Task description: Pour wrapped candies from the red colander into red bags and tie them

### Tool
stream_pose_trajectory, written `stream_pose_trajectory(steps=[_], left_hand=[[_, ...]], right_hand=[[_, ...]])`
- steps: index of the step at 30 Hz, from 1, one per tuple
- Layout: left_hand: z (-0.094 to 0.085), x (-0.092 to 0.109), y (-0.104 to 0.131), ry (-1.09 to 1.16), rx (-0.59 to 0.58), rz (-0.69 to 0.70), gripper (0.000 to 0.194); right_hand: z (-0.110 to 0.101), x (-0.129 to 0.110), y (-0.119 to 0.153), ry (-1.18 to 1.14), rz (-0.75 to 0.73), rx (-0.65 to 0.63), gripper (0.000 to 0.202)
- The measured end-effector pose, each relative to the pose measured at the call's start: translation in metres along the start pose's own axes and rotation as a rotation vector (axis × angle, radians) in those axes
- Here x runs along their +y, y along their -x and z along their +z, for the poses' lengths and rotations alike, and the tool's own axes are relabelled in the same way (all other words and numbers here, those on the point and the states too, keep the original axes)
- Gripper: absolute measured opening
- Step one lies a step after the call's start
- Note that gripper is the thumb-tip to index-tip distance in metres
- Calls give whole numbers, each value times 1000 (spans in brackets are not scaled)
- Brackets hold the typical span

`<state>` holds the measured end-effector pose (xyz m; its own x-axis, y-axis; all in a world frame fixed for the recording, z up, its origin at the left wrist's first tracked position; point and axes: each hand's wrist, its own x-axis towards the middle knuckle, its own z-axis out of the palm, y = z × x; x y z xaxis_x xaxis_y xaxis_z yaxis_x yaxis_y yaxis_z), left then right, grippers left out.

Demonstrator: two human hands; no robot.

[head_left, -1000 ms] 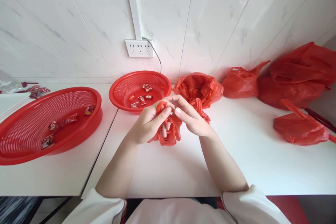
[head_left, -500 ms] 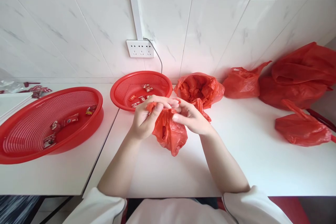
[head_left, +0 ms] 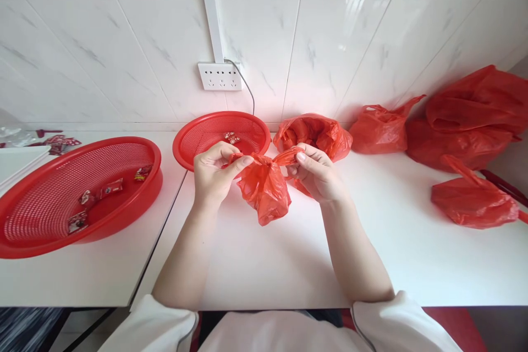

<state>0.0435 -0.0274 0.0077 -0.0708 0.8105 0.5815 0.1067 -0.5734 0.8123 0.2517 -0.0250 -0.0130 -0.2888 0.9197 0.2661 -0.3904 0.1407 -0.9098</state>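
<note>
A small red plastic bag (head_left: 267,193) hangs between my two hands, its top drawn into a knot with a handle pulled out to either side. My left hand (head_left: 215,171) pinches the left handle between thumb and fingers. On the other side my right hand (head_left: 317,171) grips the right handle the same way. What the bag contains is hidden by the plastic. Behind my left hand stands a round red basket (head_left: 181,149) with a few small wrapped sweets (head_left: 232,137) in it. An open red bag (head_left: 342,140) stuffed with red plastic sits behind my right hand.
At left a larger red basket (head_left: 154,176) holds several wrapped packets (head_left: 111,188). Filled red bags (head_left: 381,129) line the right side, with one tied bag (head_left: 474,203) nearer me. A socket panel (head_left: 220,77) with a cable is on the tiled wall (head_left: 264,38). A seam divides the white tables (head_left: 371,242).
My hands have moved apart, drawing the bag's handles outward to left and right. The bag has risen slightly, and a knot now shows at its top.
</note>
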Motion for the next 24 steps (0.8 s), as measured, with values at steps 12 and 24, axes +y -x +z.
stream_pose_trajectory(steps=[12, 24], left_hand=[[-12, -5, -5, 162, -331, -80, 60], [-35, 14, -8, -153, -214, 136, 72]], right_hand=[[0, 1, -3, -137, 80, -1, 31], [-18, -22, 3, 341, -104, 166, 68]])
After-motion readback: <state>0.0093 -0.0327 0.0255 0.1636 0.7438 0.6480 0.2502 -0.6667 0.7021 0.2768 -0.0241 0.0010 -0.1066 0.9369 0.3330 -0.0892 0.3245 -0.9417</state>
